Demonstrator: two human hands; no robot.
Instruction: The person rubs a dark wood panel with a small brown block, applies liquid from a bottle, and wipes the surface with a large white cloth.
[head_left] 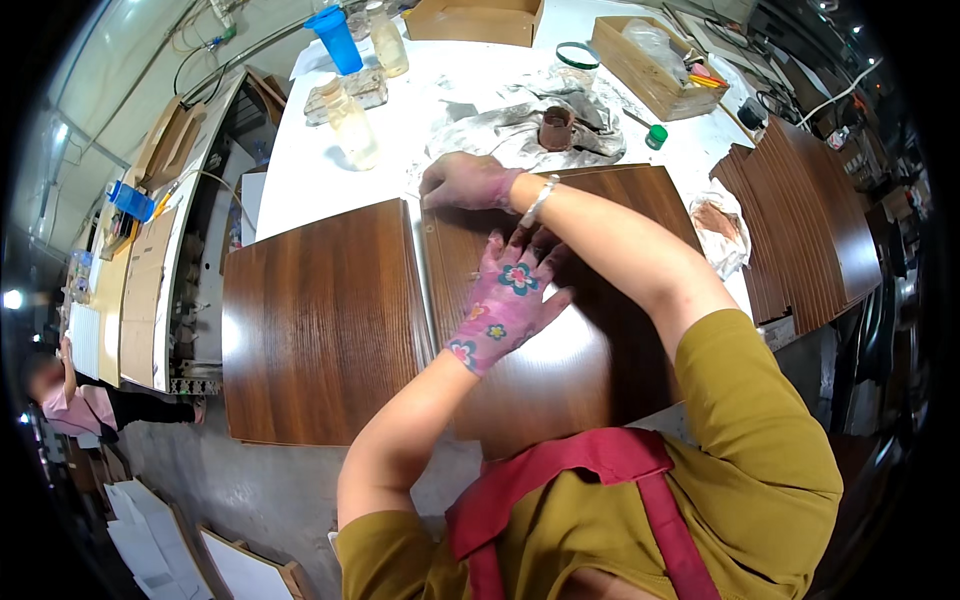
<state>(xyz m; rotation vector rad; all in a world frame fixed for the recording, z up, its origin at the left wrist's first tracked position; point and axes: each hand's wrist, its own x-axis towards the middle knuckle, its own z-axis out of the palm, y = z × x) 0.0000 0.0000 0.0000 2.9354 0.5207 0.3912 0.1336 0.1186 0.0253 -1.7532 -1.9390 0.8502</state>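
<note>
My left hand (507, 300), in a pink flowered glove with dark-stained fingertips, lies with its fingers apart on a dark brown wood-grain board (520, 390). Farther away, my right hand (472, 182), also in a stained pink glove, is closed at the board's far left corner. Whatever its fingers may pinch is hidden. A second brown board (315, 320) lies to the left, with a narrow gap between the two. Just beyond the right hand, a small open brown pot (556, 129) sits on a crumpled, stained white cloth (480, 135).
Cloudy bottles (350, 130), a blue cup (335, 42) and a cardboard box (475, 20) stand at the back of the white table. A wooden box (655, 75), a green lid (656, 136) and stacked brown panels (800, 220) are right. A person (85, 400) is far left.
</note>
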